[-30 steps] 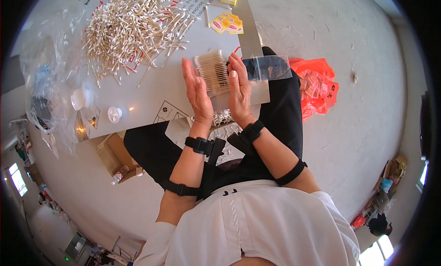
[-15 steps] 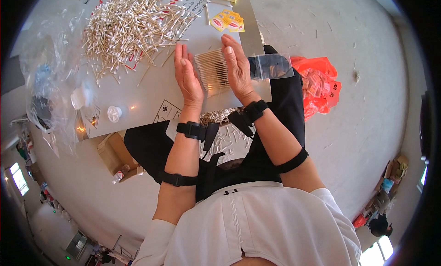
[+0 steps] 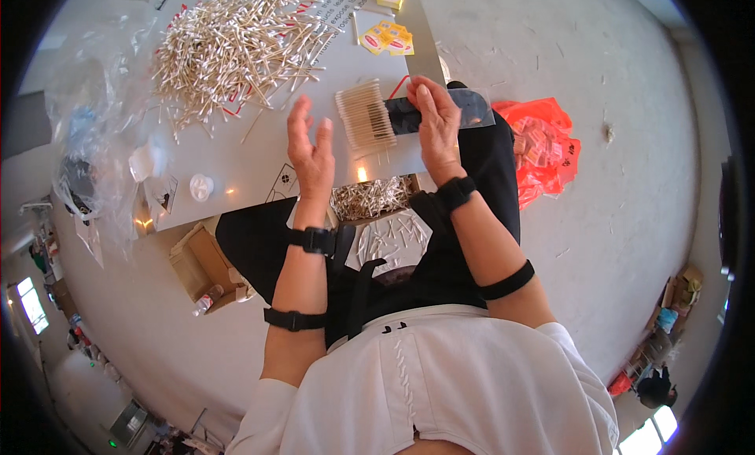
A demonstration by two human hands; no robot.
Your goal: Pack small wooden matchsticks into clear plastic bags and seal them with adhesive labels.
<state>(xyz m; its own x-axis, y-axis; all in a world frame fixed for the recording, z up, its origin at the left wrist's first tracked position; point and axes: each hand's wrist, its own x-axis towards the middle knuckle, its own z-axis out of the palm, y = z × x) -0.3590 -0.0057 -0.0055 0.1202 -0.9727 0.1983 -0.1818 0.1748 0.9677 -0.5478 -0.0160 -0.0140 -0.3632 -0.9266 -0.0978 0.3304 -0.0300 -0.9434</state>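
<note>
Evidently light and thin, the row of cotton swabs point(image 3: 364, 115) lies on the tabletop point(image 3: 259, 156) between the two hands, its sticks side by side and running crosswise. The sticks should be stiff but easily snapped, the tips soft, and the row, which seems loose, would likely fan apart if pushed at one point. Taking hold with even, gentle pressure along both tipped sides looks best.

The left hand point(image 3: 312, 152) is to the left of the row and apart from it, its fingers relaxed and gripping nothing. The right hand point(image 3: 439, 123) is on the row's right, over a flat clear bag point(image 3: 475, 109) with something dark at its near end; whether those fingers pinch the bag, I cannot tell. That film is probably limp and slippery.

Grey and shiny, the tabletop carries printed markings. Left of the row and beyond it spreads a big pile of loose swabs point(image 3: 232, 58); yellow packets point(image 3: 385, 38) lie beyond it, and a white plastic cap point(image 3: 201, 187) sits to its lower left. Right of the row, down on the pale floor point(image 3: 613, 219), are a red bag point(image 3: 543, 148) and scattered sticks.
</note>
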